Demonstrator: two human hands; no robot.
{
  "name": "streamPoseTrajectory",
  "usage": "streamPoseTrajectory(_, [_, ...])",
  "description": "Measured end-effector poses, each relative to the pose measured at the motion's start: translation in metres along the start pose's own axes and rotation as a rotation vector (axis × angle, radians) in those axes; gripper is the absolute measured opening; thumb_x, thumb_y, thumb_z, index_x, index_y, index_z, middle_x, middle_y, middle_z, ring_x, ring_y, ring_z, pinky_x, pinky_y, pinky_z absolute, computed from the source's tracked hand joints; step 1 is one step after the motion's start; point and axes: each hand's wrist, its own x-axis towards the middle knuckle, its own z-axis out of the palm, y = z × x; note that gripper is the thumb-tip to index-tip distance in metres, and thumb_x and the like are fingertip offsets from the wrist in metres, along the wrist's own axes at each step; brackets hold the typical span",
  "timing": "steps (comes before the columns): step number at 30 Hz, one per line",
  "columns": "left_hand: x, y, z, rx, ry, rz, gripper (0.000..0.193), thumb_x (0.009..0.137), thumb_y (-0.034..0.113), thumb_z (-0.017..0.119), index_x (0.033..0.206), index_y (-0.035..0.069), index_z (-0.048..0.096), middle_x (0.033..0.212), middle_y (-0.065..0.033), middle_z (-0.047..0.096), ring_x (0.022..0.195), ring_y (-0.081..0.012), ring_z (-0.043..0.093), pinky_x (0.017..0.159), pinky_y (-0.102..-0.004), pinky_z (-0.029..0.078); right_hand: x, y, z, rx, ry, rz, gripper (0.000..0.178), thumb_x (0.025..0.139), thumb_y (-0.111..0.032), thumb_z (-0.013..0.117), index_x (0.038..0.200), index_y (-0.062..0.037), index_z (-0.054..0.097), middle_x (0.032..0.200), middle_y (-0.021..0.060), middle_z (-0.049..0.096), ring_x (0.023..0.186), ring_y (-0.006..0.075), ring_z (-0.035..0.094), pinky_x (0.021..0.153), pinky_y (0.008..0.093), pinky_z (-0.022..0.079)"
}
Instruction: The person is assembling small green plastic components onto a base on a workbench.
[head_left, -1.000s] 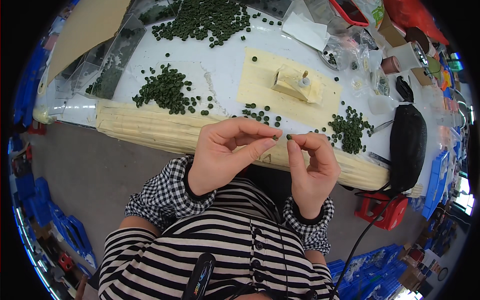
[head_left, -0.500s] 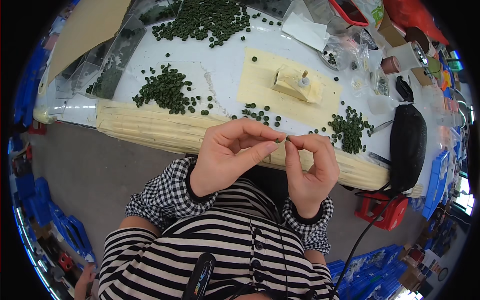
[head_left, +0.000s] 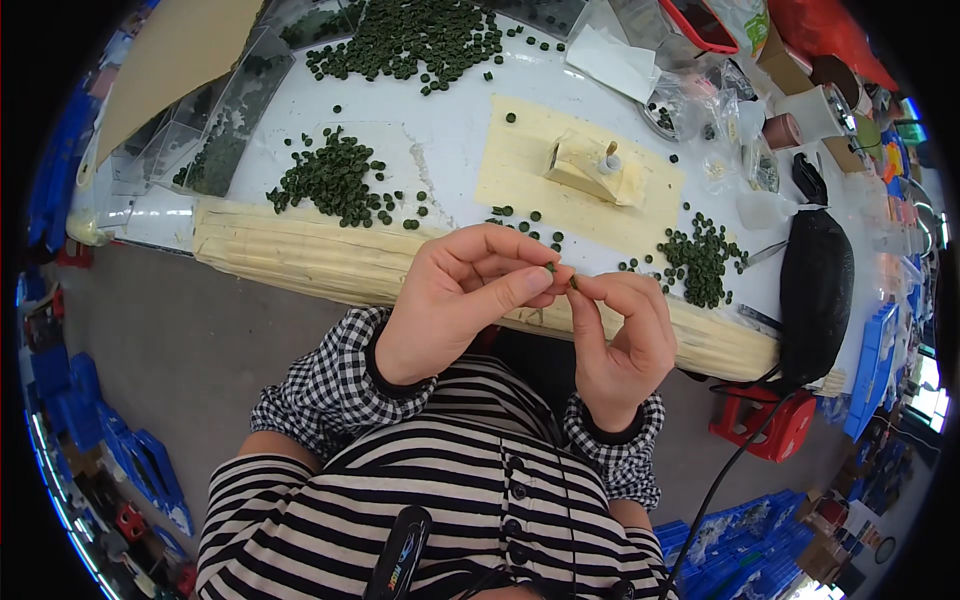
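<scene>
My left hand (head_left: 455, 290) pinches a small dark green round piece (head_left: 550, 267) between thumb and index finger. Close beside it, my right hand (head_left: 625, 335) is closed in a pinch on another small green piece (head_left: 573, 283), mostly covered by the fingertips. Both hands are held over the table's near edge, fingertips almost touching. Just beyond them lie several loose green round pieces (head_left: 535, 216). One pile of such pieces (head_left: 335, 180) is to the left of the hands, a smaller pile (head_left: 703, 262) to the right.
A tape-wrapped block (head_left: 595, 172) with a short upright peg stands on a cream sheet (head_left: 500, 150). The largest green heap (head_left: 410, 40) is at the back, beside clear trays (head_left: 230, 120). A black wrapped bundle (head_left: 815, 290) hangs at the right edge, above a red stool (head_left: 765, 425).
My left hand has tilted and its fingertips have shifted slightly, so the green piece in it shows more. The right hand has barely moved.
</scene>
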Motion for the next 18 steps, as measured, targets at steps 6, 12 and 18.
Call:
streamPoseTrajectory(6, [-0.002, 0.004, 0.0018, 0.031, -0.033, -0.028, 0.016, 0.093, 0.002, 0.058, 0.108, -0.001, 0.06, 0.103, -0.0132, 0.068, 0.096, -0.0177, 0.066, 0.086, -0.0306, 0.056, -0.003, 0.0043, -0.0025, 0.16, -0.001, 0.086, 0.015, 0.073, 0.006, 0.074, 0.086, 0.0015, 0.067, 0.083, 0.0113, 0.065, 0.074, 0.0199, 0.062, 0.065, 0.0264, 0.048])
streamPoseTrajectory(12, [-0.0029, 0.0037, 0.0048, 0.062, -0.014, 0.024, 0.016, 0.092, 0.001, 0.058, 0.107, -0.002, 0.06, 0.103, -0.0133, 0.068, 0.098, -0.0171, 0.065, 0.088, -0.0309, 0.055, -0.0032, 0.0013, -0.0004, 0.144, 0.007, 0.089, 0.014, 0.075, 0.006, 0.072, 0.087, 0.0021, 0.067, 0.084, 0.0111, 0.065, 0.075, 0.0194, 0.061, 0.067, 0.0262, 0.047])
streamPoseTrajectory(18, [-0.0039, 0.0036, 0.0051, 0.17, -0.019, 0.061, 0.016, 0.09, -0.003, 0.059, 0.105, -0.004, 0.063, 0.103, -0.0129, 0.068, 0.098, -0.0171, 0.065, 0.089, -0.0299, 0.054, -0.0049, 0.0009, 0.0005, 0.174, 0.015, 0.09, 0.014, 0.075, 0.006, 0.072, 0.088, 0.0024, 0.066, 0.084, 0.0111, 0.064, 0.075, 0.019, 0.061, 0.067, 0.0258, 0.047])
